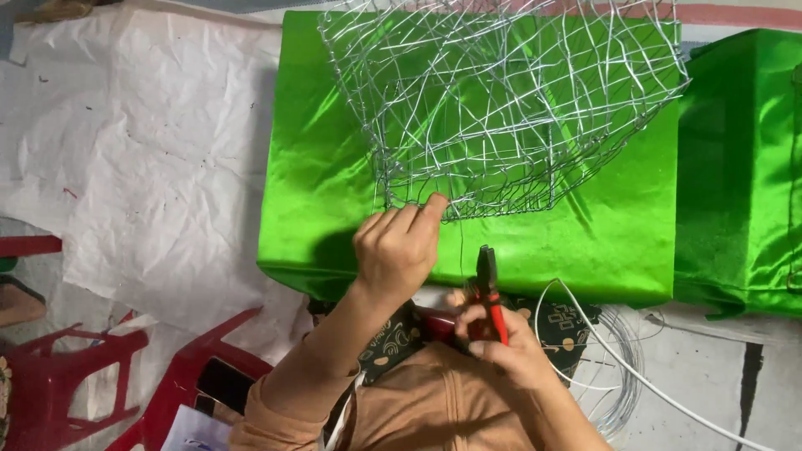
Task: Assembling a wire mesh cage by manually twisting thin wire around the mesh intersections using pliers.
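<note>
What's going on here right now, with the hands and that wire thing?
A person is working on a silver wire mesh frame that sits on a block covered in shiny green cloth. The left hand pinches the frame's lower edge. The right hand grips red-handled pliers, tips pointing up, just below the frame and not touching it. A coil of loose wire lies by the right arm, and red plastic chairs stand at the left.

wire cage (501, 100): top cut off by upper edge | pliers (487, 292): handles buried under right hand (501, 347) fingers | wire coil (618, 367): partly behind right wrist | left hand (399, 246): fingertips hide cage's lower rim
</note>
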